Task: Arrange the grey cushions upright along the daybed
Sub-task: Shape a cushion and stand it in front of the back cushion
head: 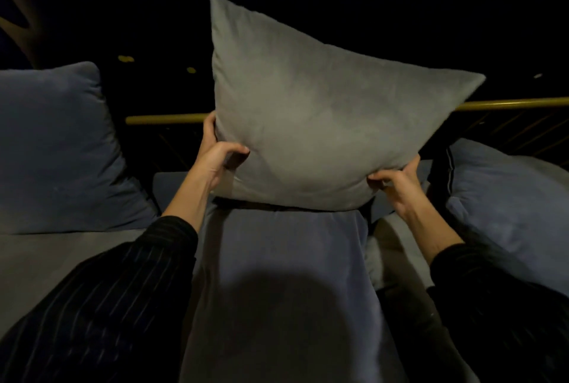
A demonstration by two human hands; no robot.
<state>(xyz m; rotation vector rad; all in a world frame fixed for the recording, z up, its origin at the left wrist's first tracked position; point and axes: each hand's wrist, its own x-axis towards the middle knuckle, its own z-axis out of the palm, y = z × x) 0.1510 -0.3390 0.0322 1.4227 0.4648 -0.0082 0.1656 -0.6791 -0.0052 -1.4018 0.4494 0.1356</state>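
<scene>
A square grey velvet cushion (308, 111) stands upright and tilted in the middle of the view, raised in front of the rail. My left hand (217, 155) grips its lower left corner, thumb in front and fingers behind. My right hand (397, 182) pinches its lower right edge. The cushion's bottom edge rests on or just above a blue-grey cushion (277, 275) lying flat below it on the daybed (46, 259). Another blue-grey cushion (52, 148) leans upright at the left, and a third (508, 198) leans at the right.
A brass-coloured rail (166, 119) runs across behind the cushions, with dark slats under it at the right. Beyond the rail everything is black. A paler grey cushion (391, 247) peeks out between the flat cushion and the right one. My dark striped sleeves fill the lower corners.
</scene>
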